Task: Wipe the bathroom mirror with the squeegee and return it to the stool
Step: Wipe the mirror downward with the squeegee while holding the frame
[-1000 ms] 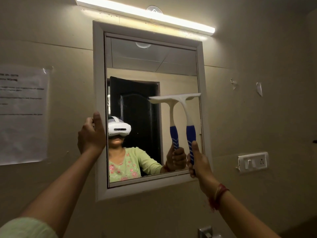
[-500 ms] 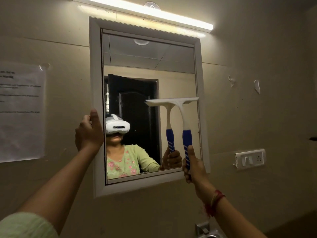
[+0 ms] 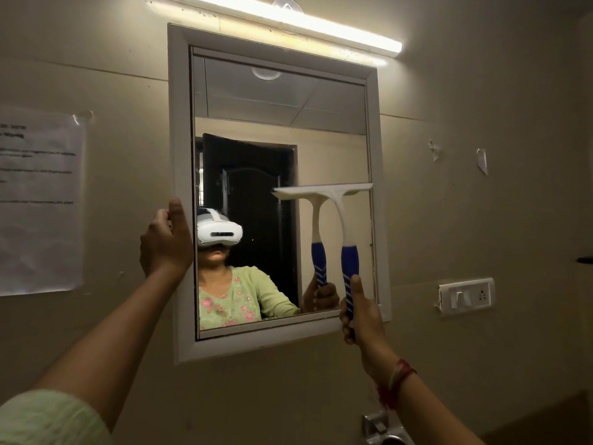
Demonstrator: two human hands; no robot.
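Note:
A white-framed mirror [image 3: 179, 155] hangs on the beige wall. My right hand [image 3: 361, 316] grips the blue handle of a white squeegee [image 3: 341, 216]. Its blade lies flat against the glass in the lower right part of the mirror, level and reaching the right frame edge. My left hand [image 3: 165, 242] clasps the left edge of the mirror frame at mid-height. The stool is not in view. The glass reflects a person in a green top wearing a white headset, and the squeegee.
A lit tube light [image 3: 288, 24] runs above the mirror. A paper notice [image 3: 38, 200] is taped to the wall at left. A switch and socket plate [image 3: 465, 297] sits right of the mirror. A metal tap fitting [image 3: 382, 428] shows at the bottom edge.
The squeegee blade has slid down the right side of the glass, my right hand lowering with it. My left hand has stayed on the frame's left edge.

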